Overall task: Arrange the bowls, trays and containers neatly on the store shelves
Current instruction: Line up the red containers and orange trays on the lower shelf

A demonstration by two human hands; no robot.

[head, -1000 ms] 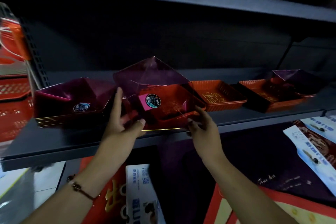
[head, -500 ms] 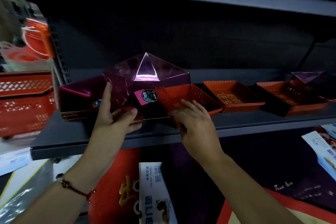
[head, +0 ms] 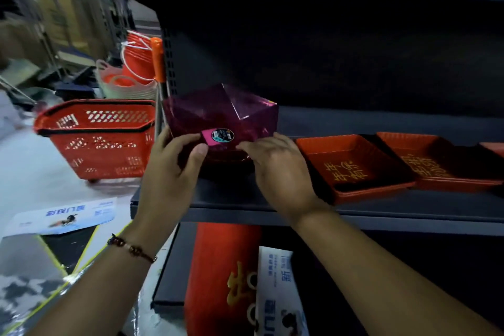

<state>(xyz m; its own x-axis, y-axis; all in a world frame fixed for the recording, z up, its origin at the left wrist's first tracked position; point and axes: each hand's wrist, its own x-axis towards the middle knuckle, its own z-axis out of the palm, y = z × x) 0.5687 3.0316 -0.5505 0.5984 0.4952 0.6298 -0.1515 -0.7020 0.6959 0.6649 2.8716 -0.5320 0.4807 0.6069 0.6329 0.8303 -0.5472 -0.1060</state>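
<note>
The purple bowl sits at the left end of the dark shelf, tilted with its open mouth facing up and far, one corner pointing near. No long axis is evident. The left hand grips its near-left wall, thumb by the label. The right hand pinches the near-right rim. Two red trays lie to the right.

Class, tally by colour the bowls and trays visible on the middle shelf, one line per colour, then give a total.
Purple translucent bowl, held by the left hand and right hand: 1
Red trays with gold lettering: 2
Red item cut off at the right edge: 1, kind unclear
Total: 4
</note>
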